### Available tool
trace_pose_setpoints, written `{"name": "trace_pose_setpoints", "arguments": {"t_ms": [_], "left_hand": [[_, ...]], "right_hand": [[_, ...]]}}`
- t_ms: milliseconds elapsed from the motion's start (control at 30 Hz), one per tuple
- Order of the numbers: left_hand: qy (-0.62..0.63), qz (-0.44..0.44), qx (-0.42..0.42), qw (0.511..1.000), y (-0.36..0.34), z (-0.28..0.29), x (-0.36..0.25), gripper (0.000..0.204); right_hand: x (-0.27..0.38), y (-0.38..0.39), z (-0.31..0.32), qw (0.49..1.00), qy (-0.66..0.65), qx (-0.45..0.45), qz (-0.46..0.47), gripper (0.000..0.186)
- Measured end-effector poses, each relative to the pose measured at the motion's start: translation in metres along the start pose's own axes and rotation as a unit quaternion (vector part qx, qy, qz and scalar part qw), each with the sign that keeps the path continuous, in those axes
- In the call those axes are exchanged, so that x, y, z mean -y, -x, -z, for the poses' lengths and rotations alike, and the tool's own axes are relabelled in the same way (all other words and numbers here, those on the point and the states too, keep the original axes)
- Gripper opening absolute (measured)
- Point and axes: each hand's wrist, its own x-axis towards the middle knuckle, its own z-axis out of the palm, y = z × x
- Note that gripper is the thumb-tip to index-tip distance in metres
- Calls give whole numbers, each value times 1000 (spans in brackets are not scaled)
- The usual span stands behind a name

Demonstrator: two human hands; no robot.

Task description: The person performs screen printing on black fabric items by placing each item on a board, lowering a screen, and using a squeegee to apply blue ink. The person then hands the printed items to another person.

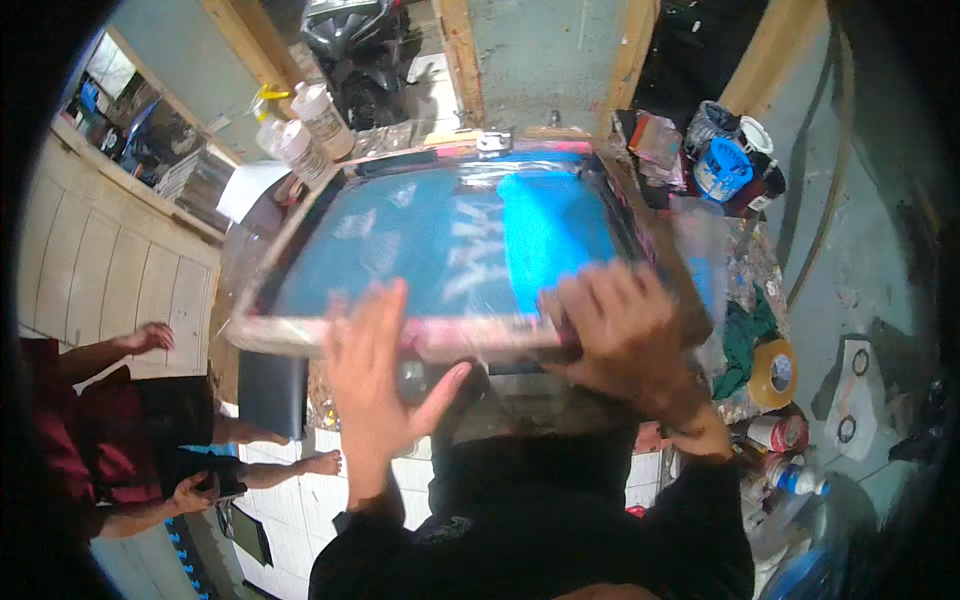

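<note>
A screen-printing frame (272, 280) with teal mesh, pale lettering and a bright blue patch of ink (545, 225) lies across the worktop ahead of me. My left hand (385, 370) is at the frame's front edge, fingers stretched upward over it and thumb spread out. My right hand (620, 335) is closed at the front right of the frame, just below the blue ink; it is blurred, and what its curled fingers hold cannot be made out.
Bottles (322, 120) stand back left; blue-stained tubs (722, 170) back right. A tape roll (773, 372) and green cloth (745, 340) lie right. A person (130, 440) is at lower left, near a white door (110, 280). A motorbike (355, 50) is beyond.
</note>
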Motion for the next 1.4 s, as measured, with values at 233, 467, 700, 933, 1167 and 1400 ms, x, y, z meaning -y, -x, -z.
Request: {"name": "trace_pose_setpoints", "arguments": {"t_ms": [233, 467, 700, 933, 1167, 1400], "left_hand": [[108, -18, 246, 963, 120, -66, 47, 68], [119, -20, 189, 974, 151, -86, 50, 61], [146, -20, 181, 972, 152, -85, 52, 61], [218, 62, 209, 951, 160, -93, 61, 62], [262, 107, 240, 929, 154, -92, 59, 63], [268, 126, 251, 922, 150, -89, 55, 60]], "right_hand": [[43, 86, -81, 992, -43, 90, -76, 33], [40, 99, -91, 978, -90, 164, -95, 18], [-9, 55, -163, 995, -17, 76, -65, 19], [-102, -34, -222, 995, -58, 48, -70, 27], [-138, -70, -233, 974, -112, 178, -84, 30], [-64, -11, -188, 973, -95, 179, -110, 20]]}}
